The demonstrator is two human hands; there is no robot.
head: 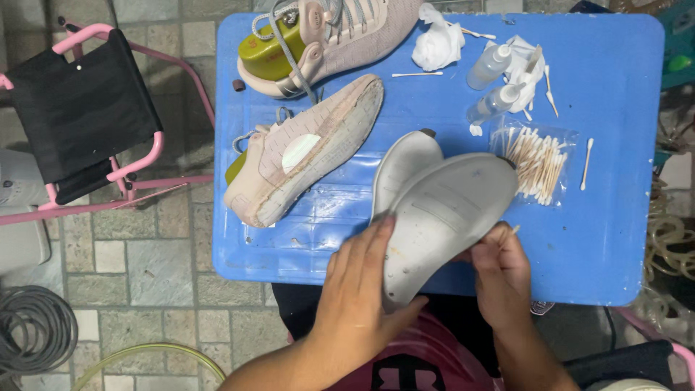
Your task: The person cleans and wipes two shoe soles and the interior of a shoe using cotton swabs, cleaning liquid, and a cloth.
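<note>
Grey insole (pixel 445 217), out of its shoe, gripped by left hand (pixel 355 289); right hand (pixel 499 271) pinches a cotton swab (pixel 512 230) at its edge; second insole (pixel 402 170) and both shoes (pixel 304 152) wait on the blue table (pixel 608 239)

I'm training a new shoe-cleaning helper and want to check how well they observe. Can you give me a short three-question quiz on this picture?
1. True or false: the left hand grips the heel end of the grey insole.
2. Which lies on its side, sole showing? A) the near pink shoe B) the far pink shoe C) both
3. Name what fills the clear bag on the blue table.

Key
1. True; the right hand is at its other edge, apparently pinching a small stick.
2. A
3. Cotton swabs.
</note>
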